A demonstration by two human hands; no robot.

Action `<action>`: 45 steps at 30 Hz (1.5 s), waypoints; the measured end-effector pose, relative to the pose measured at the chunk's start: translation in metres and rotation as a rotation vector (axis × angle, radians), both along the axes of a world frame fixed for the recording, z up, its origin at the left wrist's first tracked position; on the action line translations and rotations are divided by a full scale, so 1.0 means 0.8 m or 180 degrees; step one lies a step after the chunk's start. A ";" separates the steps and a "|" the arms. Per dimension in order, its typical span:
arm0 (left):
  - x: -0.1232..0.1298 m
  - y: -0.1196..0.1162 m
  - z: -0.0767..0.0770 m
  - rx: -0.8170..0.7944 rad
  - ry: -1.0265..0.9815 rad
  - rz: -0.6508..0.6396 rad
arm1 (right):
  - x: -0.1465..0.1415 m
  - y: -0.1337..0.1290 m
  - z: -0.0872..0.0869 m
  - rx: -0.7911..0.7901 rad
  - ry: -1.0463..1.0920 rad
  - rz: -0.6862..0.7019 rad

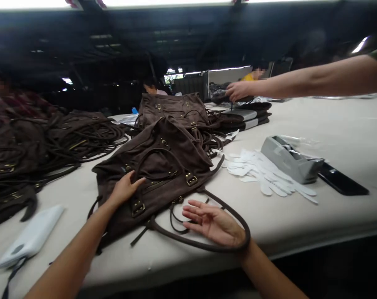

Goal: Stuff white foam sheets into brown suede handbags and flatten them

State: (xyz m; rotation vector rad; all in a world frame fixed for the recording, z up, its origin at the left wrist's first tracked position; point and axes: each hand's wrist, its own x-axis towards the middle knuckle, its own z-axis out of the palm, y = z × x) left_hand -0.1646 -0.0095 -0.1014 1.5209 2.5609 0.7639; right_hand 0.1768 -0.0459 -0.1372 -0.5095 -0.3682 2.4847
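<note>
A dark brown handbag with brass-coloured buckles lies on the table in front of me. My left hand is at its upper handle, thumb across the strap and the other fingers partly hidden. The lower handle loops out over the table's near side. Through that loop passes my right hand, palm up and fingers apart, with the handle lying against its wrist. Thin dark cords hang from the bag beside my right fingertips.
White gloves, a grey tape dispenser and a black phone-like object lie right. More brown bags are piled left and behind. A white device lies front left. A co-worker's hand reaches over stacked bags.
</note>
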 end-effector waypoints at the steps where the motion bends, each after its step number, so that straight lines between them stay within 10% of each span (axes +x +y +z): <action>1: 0.005 0.000 0.000 0.0136 -0.0172 0.0003 | 0.008 -0.005 -0.001 -0.0091 0.0035 0.0071; 9: 0.117 -0.117 0.067 0.1053 -0.1192 -0.0899 | 0.067 -0.067 0.006 -0.0435 -0.0178 -0.0539; 16: 0.255 -0.192 -0.017 0.0154 -0.0151 -0.3095 | 0.104 -0.071 0.047 0.1185 -0.0749 -0.0871; 19: 0.285 -0.184 -0.032 0.0019 -0.0436 -0.3247 | 0.108 -0.049 0.069 0.1552 -0.0564 -0.0641; 23: 0.307 -0.126 -0.021 0.0127 -0.0882 -0.2475 | 0.089 -0.001 0.090 0.1878 -0.0491 -0.0860; 28: 0.336 -0.020 -0.035 0.0108 0.0373 -0.1995 | 0.079 0.065 0.084 0.2722 -0.1126 -0.1469; 35: 0.334 0.076 -0.044 -0.0514 0.0854 -0.2223 | 0.192 0.087 0.037 0.3942 -0.4832 -0.1875; 39: 0.353 0.059 -0.042 -0.0685 0.0758 -0.2367 | 0.224 0.089 0.025 0.3817 -0.6357 -0.1040; 45: 0.380 -0.069 -0.051 -0.0418 0.0363 -0.3577 | 0.208 0.115 0.008 0.3275 -0.6560 -0.0534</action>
